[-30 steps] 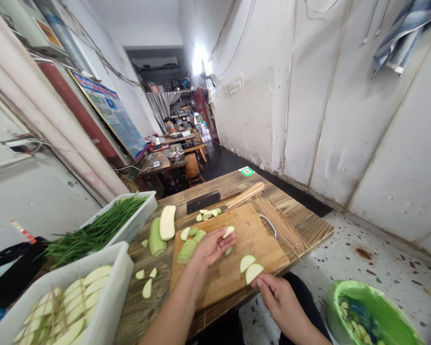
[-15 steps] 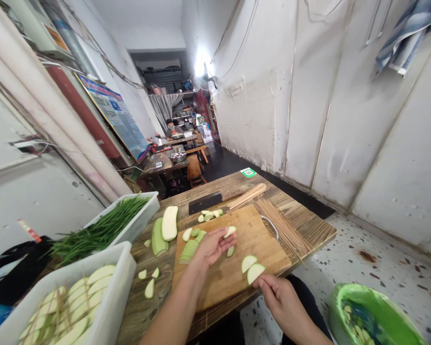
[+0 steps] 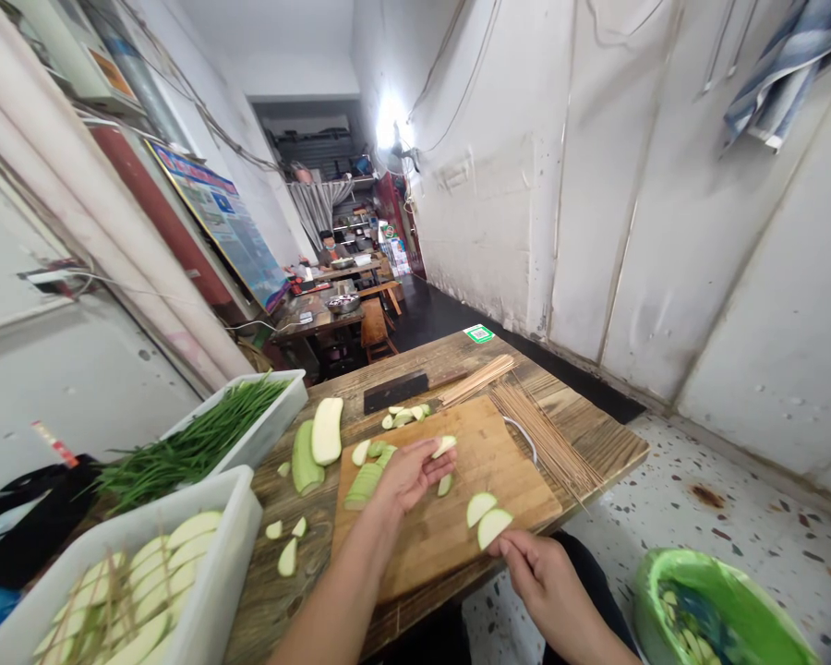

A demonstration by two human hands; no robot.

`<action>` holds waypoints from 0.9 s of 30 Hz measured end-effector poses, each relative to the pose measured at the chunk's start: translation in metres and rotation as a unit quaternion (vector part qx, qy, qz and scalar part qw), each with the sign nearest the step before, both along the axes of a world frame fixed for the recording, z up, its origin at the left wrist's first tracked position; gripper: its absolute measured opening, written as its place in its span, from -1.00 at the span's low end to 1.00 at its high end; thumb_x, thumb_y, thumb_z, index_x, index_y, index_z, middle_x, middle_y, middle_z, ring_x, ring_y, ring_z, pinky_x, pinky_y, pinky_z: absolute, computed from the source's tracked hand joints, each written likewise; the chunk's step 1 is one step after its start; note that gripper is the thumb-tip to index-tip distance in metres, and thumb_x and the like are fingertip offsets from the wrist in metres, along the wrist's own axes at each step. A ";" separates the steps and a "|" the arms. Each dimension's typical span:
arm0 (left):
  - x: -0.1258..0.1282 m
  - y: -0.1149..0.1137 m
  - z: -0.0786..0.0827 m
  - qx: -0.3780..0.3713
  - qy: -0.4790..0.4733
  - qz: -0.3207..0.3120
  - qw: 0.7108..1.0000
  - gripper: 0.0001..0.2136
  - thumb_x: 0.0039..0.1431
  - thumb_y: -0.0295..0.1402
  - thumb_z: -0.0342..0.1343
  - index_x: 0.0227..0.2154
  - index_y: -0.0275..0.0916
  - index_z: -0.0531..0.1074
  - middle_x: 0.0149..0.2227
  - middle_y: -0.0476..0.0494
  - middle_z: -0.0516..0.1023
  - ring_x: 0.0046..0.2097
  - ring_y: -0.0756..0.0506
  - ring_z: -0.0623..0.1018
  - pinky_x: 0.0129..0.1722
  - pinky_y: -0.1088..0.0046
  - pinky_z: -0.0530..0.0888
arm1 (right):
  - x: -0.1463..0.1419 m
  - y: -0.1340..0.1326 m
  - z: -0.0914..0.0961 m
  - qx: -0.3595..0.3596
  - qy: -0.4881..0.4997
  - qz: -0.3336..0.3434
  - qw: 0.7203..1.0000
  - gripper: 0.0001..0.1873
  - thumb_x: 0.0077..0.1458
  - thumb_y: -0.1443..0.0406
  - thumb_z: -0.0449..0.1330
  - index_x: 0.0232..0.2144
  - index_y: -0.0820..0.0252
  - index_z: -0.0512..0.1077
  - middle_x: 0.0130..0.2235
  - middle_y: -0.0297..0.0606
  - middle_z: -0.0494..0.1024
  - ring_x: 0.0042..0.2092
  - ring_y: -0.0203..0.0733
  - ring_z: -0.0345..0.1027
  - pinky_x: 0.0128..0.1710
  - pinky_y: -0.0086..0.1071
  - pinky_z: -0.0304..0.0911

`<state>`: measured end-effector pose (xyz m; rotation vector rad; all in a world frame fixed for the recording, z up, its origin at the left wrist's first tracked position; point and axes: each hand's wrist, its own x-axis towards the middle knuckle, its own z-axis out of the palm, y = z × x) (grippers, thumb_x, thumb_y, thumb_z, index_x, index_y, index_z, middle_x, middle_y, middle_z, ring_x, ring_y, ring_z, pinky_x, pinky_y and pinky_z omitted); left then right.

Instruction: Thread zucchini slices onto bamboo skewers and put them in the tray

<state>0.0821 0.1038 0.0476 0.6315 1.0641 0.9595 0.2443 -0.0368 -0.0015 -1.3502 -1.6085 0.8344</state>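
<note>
My left hand (image 3: 415, 476) is over the cutting board (image 3: 471, 554), its thumb and fingers closed on a pale half-round zucchini slice (image 3: 444, 446). Under its wrist side lies a row of cut zucchini slices (image 3: 366, 482), and a small loose slice (image 3: 445, 485) rests by the fingertips. At the board's front right edge, my right hand (image 3: 544, 573) pinches the end of a skewer carrying two half-round zucchini slices (image 3: 493, 527); the thin stick itself is barely visible. Bamboo skewers (image 3: 544, 429) lie on the table beyond the board.
A cleaver (image 3: 396, 392) lies behind the board. Zucchini halves (image 3: 327, 431) and offcuts (image 3: 288, 557) sit to the left. A white tub (image 3: 239, 517) holds skewered slices; another (image 3: 291, 397) holds green chives. A green basin (image 3: 740, 591) stands at right. A person sits far back.
</note>
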 end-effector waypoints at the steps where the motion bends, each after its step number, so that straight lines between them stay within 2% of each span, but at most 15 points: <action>1: 0.000 0.000 0.000 0.001 0.000 -0.001 1.000 -0.92 0.11 -0.57 0.06 -0.40 -0.44 0.46 -0.40 -0.30 0.59 -0.39 -0.07 0.59 -0.30 0.39 0.56 | 0.000 0.000 0.000 -0.002 0.000 0.001 1.000 -0.68 0.22 0.27 -0.07 -0.53 0.19 0.33 -0.57 -0.40 0.31 -0.51 -0.30 0.16 -0.49 -0.50 0.04; 6: 0.000 0.000 0.000 0.007 0.001 -0.007 1.000 -0.92 0.10 -0.56 0.07 -0.41 -0.41 0.47 -0.39 -0.29 0.59 -0.38 -0.07 0.59 -0.28 0.38 0.56 | 0.000 0.000 0.003 -0.007 -0.001 0.003 1.000 -0.68 0.22 0.25 -0.07 -0.51 0.20 0.34 -0.59 -0.44 0.23 -0.54 -0.32 0.09 -0.52 -0.50 0.00; 11: -0.001 0.000 0.000 0.010 -0.003 -0.010 1.000 -0.90 0.12 -0.56 0.05 -0.42 -0.40 0.47 -0.40 -0.27 0.59 -0.38 -0.07 0.59 -0.26 0.37 0.55 | 0.000 0.000 0.003 0.000 -0.005 0.004 1.000 -0.67 0.23 0.25 -0.08 -0.50 0.21 0.35 -0.57 -0.42 0.26 -0.50 -0.30 0.13 -0.48 -0.50 0.04; 18: 0.001 -0.001 0.002 0.011 0.004 -0.018 1.000 -0.91 0.10 -0.55 0.06 -0.42 -0.42 0.47 -0.40 -0.29 0.59 -0.40 -0.07 0.59 -0.29 0.38 0.56 | 0.001 -0.003 0.000 -0.010 0.001 0.001 1.000 -0.67 0.23 0.23 -0.07 -0.48 0.21 0.37 -0.58 -0.44 0.21 -0.54 -0.33 0.05 -0.54 -0.50 -0.02; 27: 0.007 -0.005 0.006 0.053 0.046 -0.020 0.997 -0.91 0.09 -0.56 0.09 -0.39 -0.43 0.49 -0.39 -0.29 0.60 -0.40 -0.07 0.58 -0.35 0.44 0.55 | 0.001 -0.001 -0.003 -0.030 0.033 -0.006 0.999 -0.64 0.24 0.20 -0.09 -0.47 0.21 0.38 -0.61 -0.46 0.14 -0.58 -0.34 -0.04 -0.61 -0.50 -0.07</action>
